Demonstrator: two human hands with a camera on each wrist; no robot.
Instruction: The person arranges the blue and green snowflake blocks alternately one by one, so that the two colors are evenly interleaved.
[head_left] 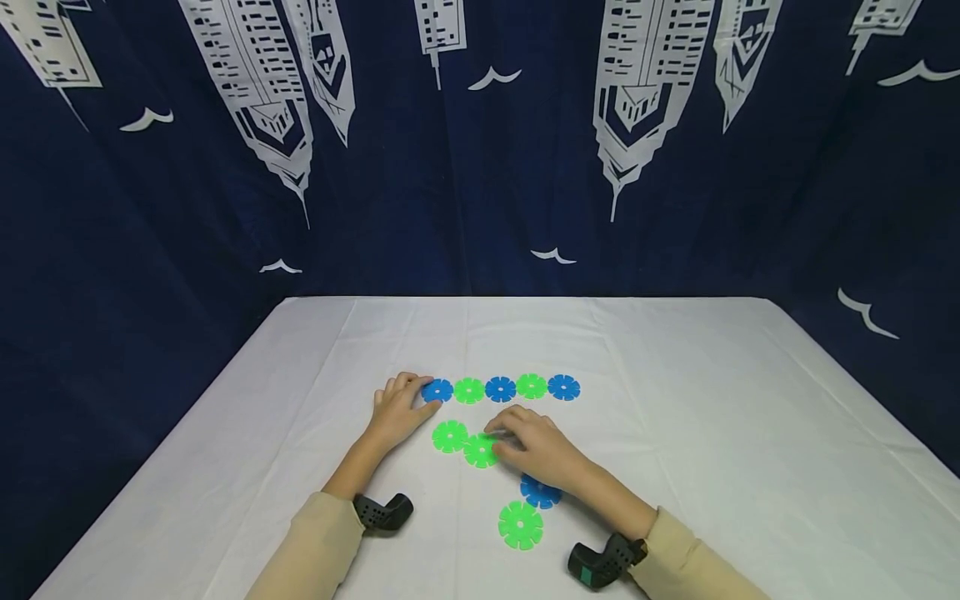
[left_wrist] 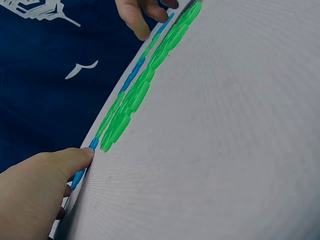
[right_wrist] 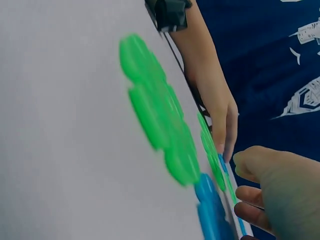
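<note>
Green notched plastic disc (head_left: 480, 451) lies flat on white tablecloth (head_left: 712, 433), near centre, w/ our right hand (head_left: 536, 446) on it: fingers loosely bent, tips pressing its right edge, not wrapped round it. Just left of it, touching, a second green notched disc (head_left: 450, 436). Our left hand (head_left: 397, 408) rests flat, fingers relaxed, tips touching the blue notched plastic disc (head_left: 437, 390) at left end of a row of five, alternating blue/green, beyond both hands. Nearer us, another blue disc (head_left: 540, 493) sits partly under right wrist, w/ a third green disc (head_left: 521, 525) touching it below. Dark blue curtain w/ white building print (head_left: 480, 142) hangs behind the table.
</note>
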